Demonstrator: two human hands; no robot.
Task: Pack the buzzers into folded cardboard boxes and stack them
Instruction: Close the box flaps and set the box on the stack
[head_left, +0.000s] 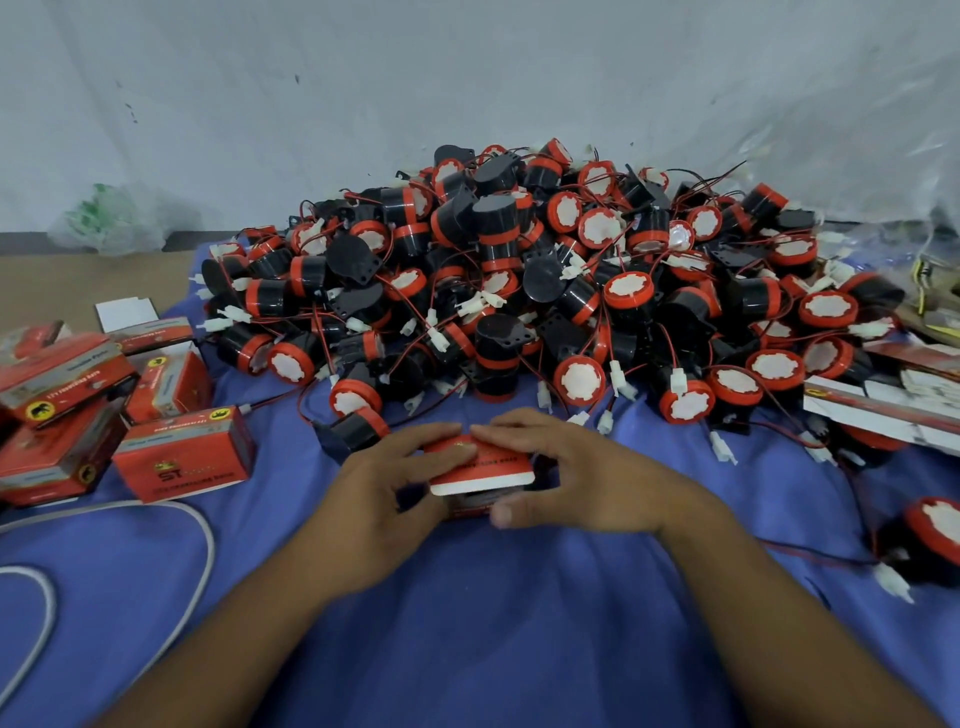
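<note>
Spreading across the near part of the scene is a blue cloth (467, 639). A big pile of black and red buzzers (519, 291) sits on its far side. Closed red boxes (182, 460) lie in a heap at the left. In the middle, the left hand (384, 499) and right hand (566, 467) both grip one small red box (480, 465), fingers pressing its top flap, thumbs on its near side. It is just near of the pile.

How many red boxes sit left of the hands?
5, excluding held box: front box, edge box beside it, upper box above that, tilted box behind, open box farthest back. Others may be hidden.
</note>
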